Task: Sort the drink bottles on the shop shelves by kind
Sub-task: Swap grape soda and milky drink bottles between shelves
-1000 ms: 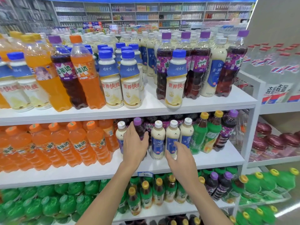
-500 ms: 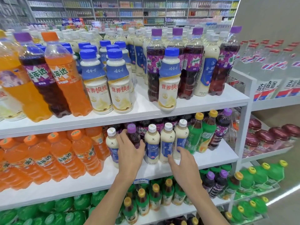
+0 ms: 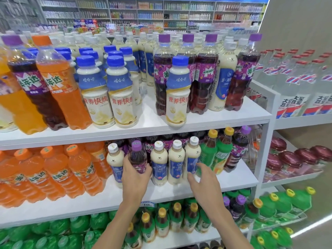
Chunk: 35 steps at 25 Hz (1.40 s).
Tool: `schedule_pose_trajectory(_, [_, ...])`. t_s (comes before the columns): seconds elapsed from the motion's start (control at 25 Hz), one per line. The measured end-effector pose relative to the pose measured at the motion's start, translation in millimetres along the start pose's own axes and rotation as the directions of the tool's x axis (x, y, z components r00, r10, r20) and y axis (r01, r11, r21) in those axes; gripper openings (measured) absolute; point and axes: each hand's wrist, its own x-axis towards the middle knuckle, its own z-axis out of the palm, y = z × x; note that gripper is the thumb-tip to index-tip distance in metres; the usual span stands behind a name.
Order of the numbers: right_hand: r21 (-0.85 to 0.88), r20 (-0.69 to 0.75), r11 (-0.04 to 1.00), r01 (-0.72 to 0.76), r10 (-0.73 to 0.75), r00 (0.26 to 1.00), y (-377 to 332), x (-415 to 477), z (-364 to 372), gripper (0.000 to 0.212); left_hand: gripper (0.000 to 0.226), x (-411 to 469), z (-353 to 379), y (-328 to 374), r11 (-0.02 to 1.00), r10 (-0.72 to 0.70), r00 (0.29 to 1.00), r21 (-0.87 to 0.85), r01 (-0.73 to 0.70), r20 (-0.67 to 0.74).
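Note:
On the middle shelf (image 3: pixel 224 182) my left hand (image 3: pixel 135 178) grips a small purple-capped grape soda bottle (image 3: pixel 137 155) standing among white-capped milk tea bottles (image 3: pixel 159 164). My right hand (image 3: pixel 203 182) hovers open in front of the rightmost milk tea bottle (image 3: pixel 192 157), fingers spread, touching nothing that I can see. Another milk tea bottle (image 3: pixel 115 159) stands left of the grape soda. Orange soda bottles (image 3: pixel 77 169) fill the shelf's left part. Green tea bottles (image 3: pixel 215 153) stand to the right.
The top shelf (image 3: pixel 215 117) carries blue-capped milk drinks (image 3: pixel 177 94), tall grape sodas (image 3: pixel 204 78) and orange sodas (image 3: pixel 59 83). The bottom shelf holds green bottles (image 3: pixel 59 229) and yellow-capped tea bottles (image 3: pixel 161 221). A second rack (image 3: pixel 269 108) with clear bottles stands at the right.
My left hand has closed round the small grape soda bottle. My right hand has drifted right, toward the rightmost milk tea bottle. The camera has moved closer to the shelves.

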Motion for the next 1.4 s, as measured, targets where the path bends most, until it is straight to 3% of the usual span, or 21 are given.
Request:
schedule_pose_trajectory(0.2, [0.035, 0.002, 0.999, 0.024, -0.024, 1.000, 1, 3, -10, 0.035, 0.048, -2, 5, -11, 0.995, -0.089, 0.996, -0.036, 0.090, 0.022])
schedule_pose_trajectory(0.52, [0.028, -0.004, 0.997, 0.073, -0.073, 0.997, 1, 14, -16, 0.033, 0.040, -21, -3, 0, 0.994, -0.023, 0.988, -0.099, 0.038, 0.155])
schedule_pose_trajectory(0.68, [0.016, 0.001, 0.996, 0.093, -0.093, 0.996, 3, 18, -20, 0.046, 0.043, -39, -3, 14, 0.983, 0.020, 0.990, -0.185, 0.007, 0.143])
schedule_pose_trajectory(0.84, [0.022, -0.005, 0.995, 0.100, -0.100, 0.995, 1, 20, -28, 0.046, 0.043, -49, 0, 32, 0.959, 0.053, 0.988, -0.285, -0.009, 0.148])
schedule_pose_trajectory(1.0, [0.021, -0.052, 0.991, 0.134, -0.133, 0.990, -9, 30, -48, 0.048, 0.051, -53, 8, 59, 0.928, 0.119, 0.970, -0.370, -0.033, 0.212])
schedule_pose_trajectory(1.12, [0.018, -0.110, 0.985, 0.174, -0.171, 0.979, -19, 41, -71, 0.058, 0.048, -53, 18, 81, 0.913, 0.169, 0.951, -0.405, -0.053, 0.258])
schedule_pose_trajectory(1.4, [0.021, -0.228, 0.966, 0.259, -0.247, 0.942, -43, 62, -124, 0.058, 0.041, -51, 40, 126, 0.877, 0.204, 0.939, -0.477, -0.051, 0.276])
